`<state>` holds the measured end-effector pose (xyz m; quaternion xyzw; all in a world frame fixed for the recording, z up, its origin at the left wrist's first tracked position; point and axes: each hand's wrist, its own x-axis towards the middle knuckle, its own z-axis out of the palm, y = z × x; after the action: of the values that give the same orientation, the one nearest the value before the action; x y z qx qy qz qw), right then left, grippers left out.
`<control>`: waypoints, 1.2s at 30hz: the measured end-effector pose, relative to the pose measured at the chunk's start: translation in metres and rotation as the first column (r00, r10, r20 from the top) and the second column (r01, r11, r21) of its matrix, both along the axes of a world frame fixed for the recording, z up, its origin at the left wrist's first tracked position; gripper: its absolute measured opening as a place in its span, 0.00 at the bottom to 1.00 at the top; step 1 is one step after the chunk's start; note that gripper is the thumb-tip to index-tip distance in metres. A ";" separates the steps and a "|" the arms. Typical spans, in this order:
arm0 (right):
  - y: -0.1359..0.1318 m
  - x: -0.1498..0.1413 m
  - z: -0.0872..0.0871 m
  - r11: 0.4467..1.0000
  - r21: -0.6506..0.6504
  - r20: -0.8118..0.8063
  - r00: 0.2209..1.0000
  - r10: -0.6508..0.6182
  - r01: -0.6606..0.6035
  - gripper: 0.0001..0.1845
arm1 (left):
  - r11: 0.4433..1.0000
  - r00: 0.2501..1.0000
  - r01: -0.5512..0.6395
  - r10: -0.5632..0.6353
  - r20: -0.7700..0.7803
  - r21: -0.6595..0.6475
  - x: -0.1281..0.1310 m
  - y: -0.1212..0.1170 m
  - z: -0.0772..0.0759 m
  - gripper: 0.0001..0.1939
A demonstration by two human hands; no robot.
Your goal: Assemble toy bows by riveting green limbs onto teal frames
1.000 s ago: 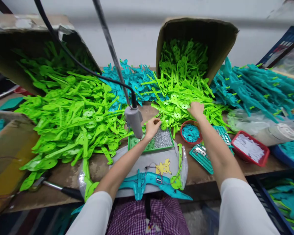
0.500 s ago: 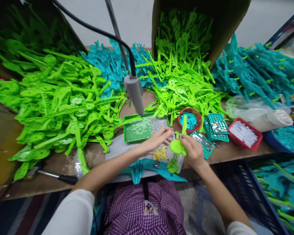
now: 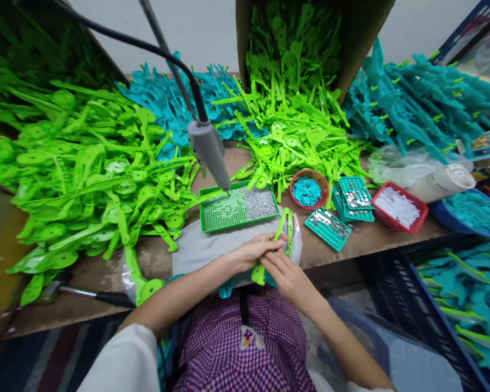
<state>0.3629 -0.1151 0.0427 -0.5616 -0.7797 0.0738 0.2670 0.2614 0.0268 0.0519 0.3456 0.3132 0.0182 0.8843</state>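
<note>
Just above the table's front edge, my left hand (image 3: 256, 251) and my right hand (image 3: 285, 273) meet around one bright green plastic part (image 3: 258, 274). Its narrow end sticks up past my fingers, and its rounded end shows below them; my hands hide the middle. Both hands are closed on it. Right behind them another slim green part (image 3: 289, 235) lies by a clear plastic edge. Beneath my wrists is a grey cloth (image 3: 200, 247), with a translucent blue plastic piece (image 3: 227, 288) mostly covered by my left forearm.
A grey powered screwdriver (image 3: 209, 149) hangs over a green tray (image 3: 221, 224) of small metal pieces. Heaped green parts (image 3: 77, 163) lie left. Rightward stand a red basket (image 3: 329, 197) of blue bits, teal trays (image 3: 330, 231) and a red tub (image 3: 421, 224). A hammer (image 3: 93, 294) lies front left.
My hands have come together and lower, and the green part has turned between them. My right hand moved left to meet my left. The whole view has shifted slightly.
</note>
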 end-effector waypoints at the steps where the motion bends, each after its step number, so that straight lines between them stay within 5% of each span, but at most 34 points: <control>1: -0.004 0.002 0.000 0.999 0.028 -0.058 0.998 -0.028 0.029 0.30 | 0.998 1.000 0.005 -0.005 -0.010 0.055 0.001 0.001 -0.002 0.17; 3: -0.008 0.013 -0.004 0.961 0.080 -0.233 0.942 -0.241 0.266 0.26 | 0.982 0.998 -0.041 0.049 -0.042 0.184 0.004 0.003 -0.008 0.14; 6: 0.000 0.042 -0.020 0.777 -0.055 -0.383 0.705 -0.596 0.627 0.18 | 0.947 0.992 -0.061 0.092 -0.087 0.315 0.014 0.009 -0.020 0.11; 11: 0.029 0.065 -0.052 0.680 -0.322 -0.220 0.646 -0.731 0.659 0.23 | 0.901 0.999 -0.033 0.042 -0.012 0.432 0.036 0.015 -0.040 0.12; 19: 0.041 0.054 -0.058 0.520 -0.314 -0.243 0.462 -0.853 0.794 0.27 | 0.904 1.000 -0.014 0.011 0.009 0.427 0.041 0.019 -0.042 0.18; 21: 0.041 0.052 -0.060 0.535 -0.279 -0.284 0.464 -0.839 0.798 0.26 | 0.906 1.000 -0.012 0.010 0.006 0.424 0.042 0.019 -0.041 0.17; 26: 0.040 0.056 -0.061 0.687 -0.224 -0.259 0.638 -0.725 0.691 0.21 | 0.894 0.999 -0.020 0.007 0.031 0.447 0.043 0.019 -0.040 0.14; 32: 0.049 0.073 -0.054 0.791 -0.169 -0.106 0.787 -0.608 0.589 0.16 | 0.899 0.999 -0.024 0.008 0.038 0.437 0.042 0.021 -0.042 0.14; 36: 0.056 0.080 -0.052 0.816 -0.206 -0.115 0.815 -0.568 0.540 0.14 | 0.898 0.999 -0.029 0.015 0.035 0.440 0.044 0.023 -0.049 0.16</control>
<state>0.4427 -0.0593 -0.0095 -0.7760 -0.5471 0.1043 0.2960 0.3052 0.0494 0.0031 0.5326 0.2912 0.1038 0.7879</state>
